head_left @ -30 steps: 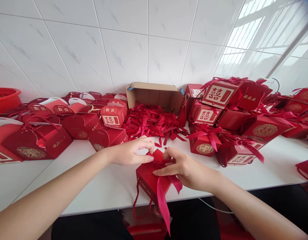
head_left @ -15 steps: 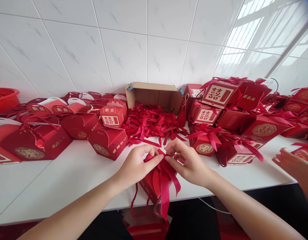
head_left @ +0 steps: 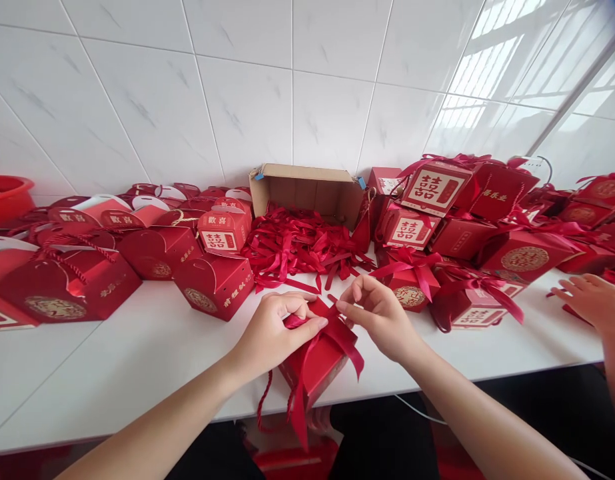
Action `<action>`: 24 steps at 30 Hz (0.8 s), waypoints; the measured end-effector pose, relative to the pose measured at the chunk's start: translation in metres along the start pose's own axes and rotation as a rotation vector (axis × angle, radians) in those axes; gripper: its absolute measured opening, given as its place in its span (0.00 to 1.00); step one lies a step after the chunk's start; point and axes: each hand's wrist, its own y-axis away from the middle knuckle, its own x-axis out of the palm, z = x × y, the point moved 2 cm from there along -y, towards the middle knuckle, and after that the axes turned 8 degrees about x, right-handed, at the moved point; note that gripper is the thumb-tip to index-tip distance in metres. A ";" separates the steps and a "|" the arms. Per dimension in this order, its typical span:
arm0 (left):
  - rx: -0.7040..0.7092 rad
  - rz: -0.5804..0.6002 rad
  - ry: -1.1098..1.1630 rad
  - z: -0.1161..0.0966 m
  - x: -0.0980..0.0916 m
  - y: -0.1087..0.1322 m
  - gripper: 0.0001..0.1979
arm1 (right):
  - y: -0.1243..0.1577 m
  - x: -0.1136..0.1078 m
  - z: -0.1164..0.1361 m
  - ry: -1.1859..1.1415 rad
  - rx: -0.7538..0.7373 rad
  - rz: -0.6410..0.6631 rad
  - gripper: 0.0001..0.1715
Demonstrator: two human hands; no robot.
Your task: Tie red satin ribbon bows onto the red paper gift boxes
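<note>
Between my hands, at the table's front edge, is a red gift box [head_left: 328,365] with a glossy ribbon [head_left: 299,415] across its top. My left hand [head_left: 281,328] is closed, thumb and fingers pinching the ribbon at the upper left of the box. On the other side my right hand [head_left: 380,319] pinches a part of the same ribbon between thumb and forefinger. Two ribbon tails hang over the box, one down the front and one to the right. A twisted red cord [head_left: 263,403] dangles at its left side. My fingers partly hide the knot area.
Behind lies a heap of loose ribbons [head_left: 302,240] spilling from a cardboard box [head_left: 307,175]. Handled gift boxes [head_left: 214,283] crowd the left; ribboned boxes [head_left: 436,189] are stacked right. A red basin [head_left: 7,200] stands far left. Another person's hand [head_left: 594,301] is at the right edge.
The box's top face shows more now, and the front ribbon tail has swung left. My right hand has shifted slightly right. The other person's hand has moved up and right.
</note>
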 end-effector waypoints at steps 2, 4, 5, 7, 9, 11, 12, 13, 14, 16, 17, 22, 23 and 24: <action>-0.004 -0.003 0.032 0.000 0.000 0.000 0.22 | 0.000 -0.002 -0.003 -0.079 0.017 -0.010 0.24; -0.022 0.008 0.056 -0.001 -0.001 0.000 0.21 | 0.001 -0.003 -0.006 -0.111 0.008 -0.003 0.24; -0.036 0.019 0.059 0.000 -0.002 -0.001 0.19 | 0.001 -0.003 -0.006 -0.102 -0.001 0.011 0.22; -0.057 0.050 0.055 0.000 -0.004 -0.001 0.12 | 0.001 -0.004 -0.004 -0.042 0.003 0.052 0.19; -0.065 0.067 0.049 0.001 -0.006 0.000 0.09 | 0.002 -0.005 -0.001 0.060 0.038 0.088 0.18; -0.067 0.065 0.051 0.002 -0.008 0.001 0.09 | 0.003 -0.007 0.003 0.198 0.083 0.105 0.20; -0.071 0.060 0.052 0.003 -0.009 0.001 0.10 | 0.003 -0.009 0.004 0.276 0.092 0.104 0.20; -0.077 0.055 0.055 0.004 -0.009 0.002 0.11 | 0.004 -0.010 0.005 0.346 0.087 0.099 0.19; -0.082 0.054 0.061 0.004 -0.009 0.002 0.12 | 0.004 -0.010 0.005 0.402 0.072 0.092 0.18; -0.082 0.049 0.077 0.003 -0.009 0.003 0.13 | 0.004 -0.011 0.005 0.452 0.028 0.076 0.17; -0.079 0.043 0.083 0.002 -0.009 0.003 0.13 | 0.004 -0.010 0.005 0.454 0.005 0.073 0.17; -0.060 -0.022 0.094 0.000 -0.004 0.003 0.14 | 0.004 -0.004 0.007 0.469 -0.168 0.058 0.13; -0.056 -0.028 0.091 0.001 -0.003 0.003 0.14 | 0.004 -0.002 0.008 0.469 -0.192 0.051 0.13; -0.051 -0.033 0.083 0.002 -0.002 0.004 0.14 | 0.003 -0.001 0.008 0.467 -0.203 0.045 0.13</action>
